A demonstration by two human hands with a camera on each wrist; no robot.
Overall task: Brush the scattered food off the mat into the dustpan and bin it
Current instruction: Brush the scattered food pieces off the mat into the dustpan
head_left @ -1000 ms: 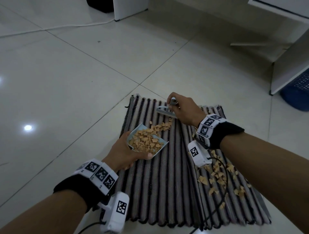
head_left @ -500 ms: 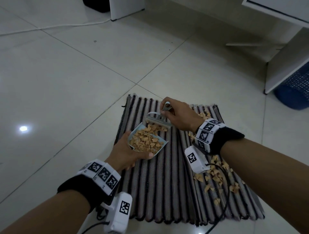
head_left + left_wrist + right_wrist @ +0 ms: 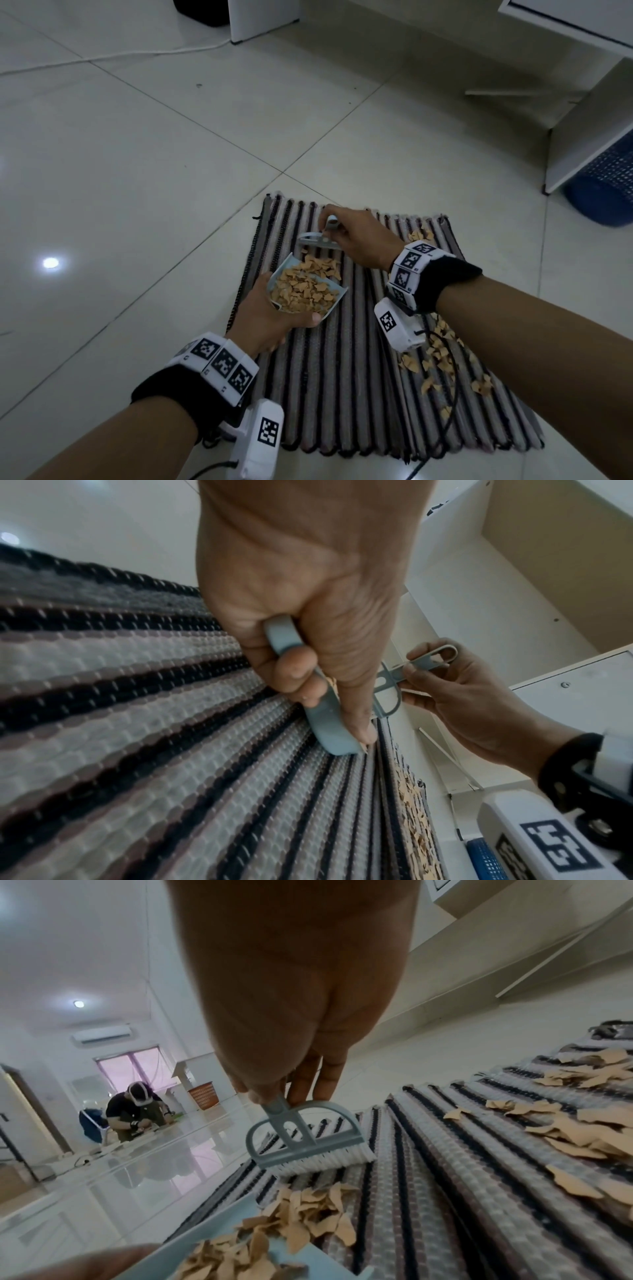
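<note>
- head view: a pale tiled floor (image 3: 137, 154) carries a striped mat (image 3: 359, 394), with white furniture at the far right and a blue mesh bin (image 3: 606, 192) partly under it; a white cable (image 3: 120, 58) runs across the far floor.
- head view: the left hand (image 3: 267, 315) grips the pale blue dustpan (image 3: 337, 301) by its near end, fingers curled under it; the pan sits near the mat's left edge, heaped with tan food bits (image 3: 305, 287).
- head view: the right hand (image 3: 359, 236) pinches the handle of a small grey-blue brush (image 3: 317, 241) just beyond the pan's mouth, near the mat's far edge. more loose flakes (image 3: 442, 359) lie along the mat's right side, and a few at its far right corner (image 3: 419, 235).
- left wrist view: the left hand (image 3: 308, 601) has fingers and thumb wrapped round the dustpan handle (image 3: 325, 723), which rests on the mat (image 3: 137, 750); past it the right hand (image 3: 462, 704) holds the brush handle (image 3: 428, 661) between thumb and fingertips.
- right wrist view: the right hand (image 3: 291, 1001) pinches the brush (image 3: 304, 1139) by its short handle, white bristles down on the mat (image 3: 479, 1204); flakes (image 3: 308, 1213) lie between the bristles and the dustpan lip (image 3: 219, 1229), some spilling onto it. in the far background another person (image 3: 133, 1110) bends over a task beside an orange basket (image 3: 204, 1093).
</note>
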